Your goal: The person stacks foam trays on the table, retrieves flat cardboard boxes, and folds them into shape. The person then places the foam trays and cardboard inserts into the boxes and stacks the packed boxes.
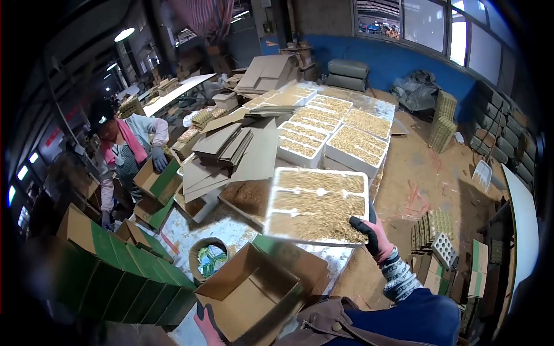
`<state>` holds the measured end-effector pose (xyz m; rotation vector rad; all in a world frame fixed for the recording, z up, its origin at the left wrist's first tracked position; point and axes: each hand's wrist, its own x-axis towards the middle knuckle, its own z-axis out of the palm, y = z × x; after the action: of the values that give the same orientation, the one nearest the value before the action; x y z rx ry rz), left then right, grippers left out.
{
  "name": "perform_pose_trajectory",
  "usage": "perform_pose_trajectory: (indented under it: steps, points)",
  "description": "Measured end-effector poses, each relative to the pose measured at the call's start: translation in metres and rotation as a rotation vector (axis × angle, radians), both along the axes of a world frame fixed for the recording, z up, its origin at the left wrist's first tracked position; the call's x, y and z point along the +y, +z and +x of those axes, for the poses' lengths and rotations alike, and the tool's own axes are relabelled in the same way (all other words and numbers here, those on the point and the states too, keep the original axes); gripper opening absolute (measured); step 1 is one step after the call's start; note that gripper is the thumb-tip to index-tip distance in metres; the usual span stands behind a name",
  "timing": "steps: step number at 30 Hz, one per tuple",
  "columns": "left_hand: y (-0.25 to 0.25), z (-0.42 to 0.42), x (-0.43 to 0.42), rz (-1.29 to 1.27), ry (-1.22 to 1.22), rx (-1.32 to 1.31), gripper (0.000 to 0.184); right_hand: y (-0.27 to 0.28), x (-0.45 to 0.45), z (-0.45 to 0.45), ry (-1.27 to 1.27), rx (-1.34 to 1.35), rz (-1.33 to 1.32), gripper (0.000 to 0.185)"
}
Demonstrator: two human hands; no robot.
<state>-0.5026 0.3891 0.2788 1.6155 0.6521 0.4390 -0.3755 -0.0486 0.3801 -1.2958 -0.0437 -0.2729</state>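
Note:
My right hand (372,233), in a pink and black glove, grips the right edge of a white foam tray (270,202). Tan husk-like flakes, smeared by motion, fill the tray around white dividers. The tray is tilted towards me above the table. Below it stands an open cardboard box (254,294) with nothing seen inside. At the box's near left edge, my left hand (209,326) is closed on the wall, partly cut off by the view. Behind the box's left corner sits a round tub (199,254) holding small green and blue packets.
More flake-filled white foam trays (358,147) stand farther along the table (231,236). Cardboard sheets (231,150) lie stacked mid-table. Green cartons (124,265) are lined up at left. A co-worker (130,141) handles another carton (158,179). Egg trays (430,233) sit on the floor at right.

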Motion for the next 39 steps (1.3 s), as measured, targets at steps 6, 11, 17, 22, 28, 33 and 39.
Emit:
perform_pose_trajectory:
  steps: [6, 11, 17, 22, 28, 33, 39]
  points:
    - [-0.006, 0.045, -0.002, -0.250, -0.363, -0.260, 0.038, 0.055, 0.081, -0.017, 0.559, 0.406, 0.128, 0.041]
    - [-0.028, 0.031, 0.009, -0.642, -0.221, -0.170, 0.041, -0.019, 0.113, 0.025, 0.756, -0.027, -0.476, 0.031]
    - [-0.012, 0.020, -0.004, 0.281, -0.092, 0.109, 0.025, -0.023, 0.121, 0.041, 0.771, 0.296, -0.412, 0.033]
    - [-0.019, 0.011, -0.002, 0.309, -0.167, 0.079, 0.035, -0.022, 0.128, 0.066, 0.882, -0.257, -0.773, 0.050]
    - [-0.027, 0.014, -0.009, 0.244, -0.101, 0.110, 0.036, -0.048, 0.139, 0.062, 0.941, 0.206, -1.080, 0.064]
    - [0.032, 0.017, -0.022, 0.474, -0.297, 0.352, 0.052, -0.070, 0.169, 0.047, 0.783, -0.131, -2.041, 0.069]
    - [0.015, 0.006, 0.005, 0.206, -0.251, 0.126, 0.054, -0.069, 0.210, 0.093, 1.117, -0.273, -2.004, 0.042]
